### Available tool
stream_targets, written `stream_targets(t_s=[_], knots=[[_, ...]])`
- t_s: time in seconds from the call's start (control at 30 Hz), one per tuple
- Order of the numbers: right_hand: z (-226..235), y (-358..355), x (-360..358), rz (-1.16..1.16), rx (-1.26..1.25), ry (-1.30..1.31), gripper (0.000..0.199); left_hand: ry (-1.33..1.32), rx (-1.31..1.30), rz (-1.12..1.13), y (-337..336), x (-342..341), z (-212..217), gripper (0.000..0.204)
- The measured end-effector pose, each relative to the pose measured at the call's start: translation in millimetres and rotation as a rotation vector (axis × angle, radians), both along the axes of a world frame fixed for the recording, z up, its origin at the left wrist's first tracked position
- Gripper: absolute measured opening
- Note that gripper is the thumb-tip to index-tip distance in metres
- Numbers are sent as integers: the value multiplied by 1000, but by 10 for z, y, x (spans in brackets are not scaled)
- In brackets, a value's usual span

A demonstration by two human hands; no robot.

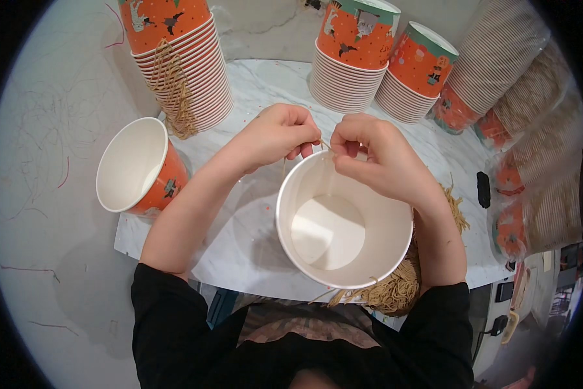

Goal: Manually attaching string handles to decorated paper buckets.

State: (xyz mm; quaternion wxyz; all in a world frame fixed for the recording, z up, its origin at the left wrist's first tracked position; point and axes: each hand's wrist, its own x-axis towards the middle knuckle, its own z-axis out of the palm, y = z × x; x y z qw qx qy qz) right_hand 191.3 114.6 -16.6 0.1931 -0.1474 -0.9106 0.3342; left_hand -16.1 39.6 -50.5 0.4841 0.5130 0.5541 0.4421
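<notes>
A large white-lined paper bucket [385, 223] stands before me, its open mouth facing up and its white bottom showing. At its far rim my left hand [285, 133] pinches a thin tan string [326, 144]. My right hand [375, 152] pinches the same string just to the right, its fingers curled over the rim. The short stretch of string between the two hands is at the rim; how it joins the bucket is hidden by my fingers. Beside the bucket, under my right forearm, lies a bundle of tan strings [395, 288].
An orange patterned bucket [168, 178] leans at the left. Behind it rises a tall bucket stack [204, 81] with tan strings [169, 84] draped on it. Two more stacks [353, 74] [414, 78] stand at the back. Plastic-wrapped stacks [499, 52] and a black object [483, 189] line the right.
</notes>
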Motion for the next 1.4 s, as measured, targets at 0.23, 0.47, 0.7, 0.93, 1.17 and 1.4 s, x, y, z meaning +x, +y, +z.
stream_targets(t_s=[0.23, 0.47, 0.7, 0.93, 1.17, 1.4], knots=[[45, 15, 65, 42, -153, -92, 9, 11, 3, -62, -33, 61, 33, 14], [178, 20, 108, 78, -274, -247, 17, -19, -24, -224, -67, -15, 94, 16], [27, 209, 15, -20, -594, -177, 25, 29, 68, -143, -43, -2, 82, 18], [-166, 293, -97, -32, -738, -101, 24, -9, 118, -3, -80, 27, 112, 23], [-308, 282, -167, 0, -893, -74, 22, 14, 103, 15, -75, 27, 121, 18], [-304, 227, -185, -57, -1029, -61, 19, 241, 237, 138, -106, 132, 70, 17]])
